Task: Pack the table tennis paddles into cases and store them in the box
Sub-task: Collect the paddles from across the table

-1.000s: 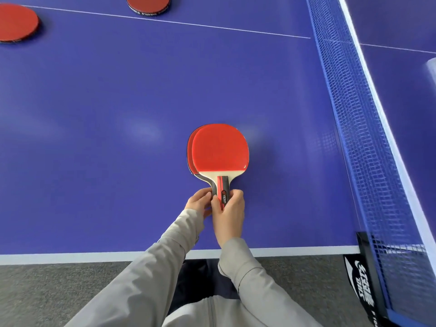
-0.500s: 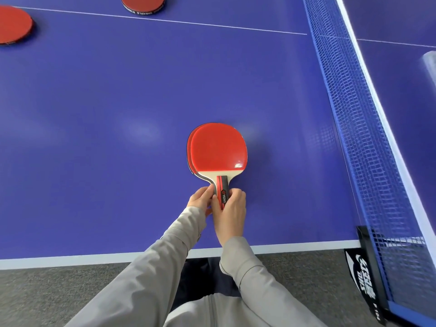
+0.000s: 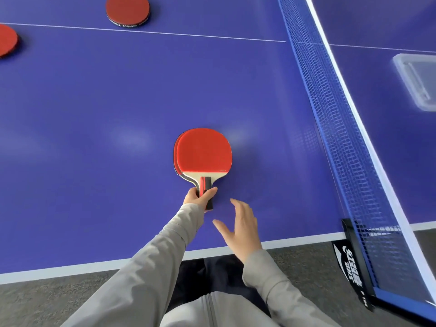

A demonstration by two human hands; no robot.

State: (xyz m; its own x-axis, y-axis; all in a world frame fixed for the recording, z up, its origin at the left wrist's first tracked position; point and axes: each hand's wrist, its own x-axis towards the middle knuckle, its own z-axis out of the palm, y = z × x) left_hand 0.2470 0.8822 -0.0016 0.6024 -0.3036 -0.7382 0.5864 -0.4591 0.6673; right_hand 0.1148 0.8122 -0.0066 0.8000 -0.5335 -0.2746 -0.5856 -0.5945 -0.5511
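Obs., standing beside the table. Two paddles (image 3: 204, 153) lay stacked on the blue table tennis table (image 3: 99, 119), red faces up, the upper one shifted slightly right so a crescent of the lower blade showed along the left edge. Handles pointed toward the person, near the table's white front edge.

Left hand (image 3: 199, 197): fingers and thumb curled around the handles, gripping both together. The blades appeared flat on or just above the surface; could not tell whether they were touching it.

Right hand (image 3: 240, 226): clear of the paddles, just to the right of the handles and nearer the table edge, fingers spread and relaxed, holding nothing. Palm turned partly left; it hovered over the table, contact with the surface not determinable.

Both sleeves grey.

Far side of the table: a round red case (image 3: 127, 10) beyond the white centre line, black rim with small lettering, too small to read. A second red round case (image 3: 7, 41) at the left border, partly cut off. Both well apart from the stacked paddles.

Blue net (image 3: 335, 128) ran along the right, its black clamp at the table corner. Beyond the net, a clear plastic box (image 3: 420, 83) sat on the other half, partly out of view.
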